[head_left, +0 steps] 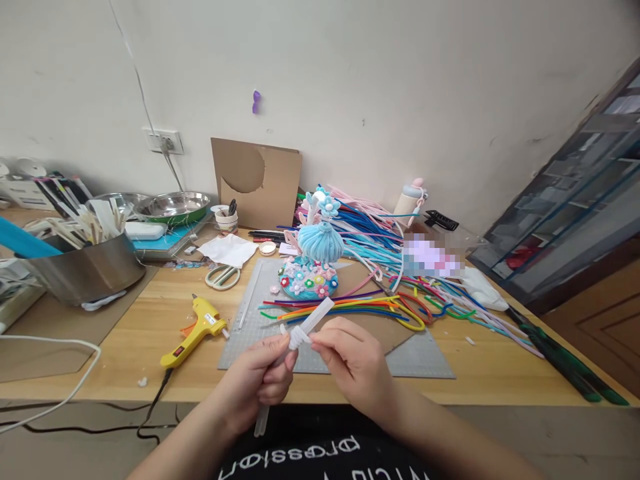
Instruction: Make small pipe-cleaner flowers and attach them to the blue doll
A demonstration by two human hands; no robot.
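My left hand (273, 370) is closed around translucent white glue sticks (321, 315), held at a slant above the mat's front edge. Their lower ends stick out below the fist. A white fuzzy pipe cleaner (299, 337) is wound in coils around the sticks, just above my left thumb. With fingers and thumb pinched together, my right hand (350, 357) grips the pipe cleaner's end at the right of the coils. Just beyond both hands lie colored pipe cleaners (345, 307). Behind them stands a light blue fuzzy ornament (320, 243) on a flower-covered base (307, 280).
A yellow glue gun (200, 327) lies at the left, near scissors (223, 277). Farther left stands a metal pot (90, 273) full of sticks. A grey cutting mat (425, 363) lies under the hands. Many pipe cleaners (350, 217) are heaped at the back right.
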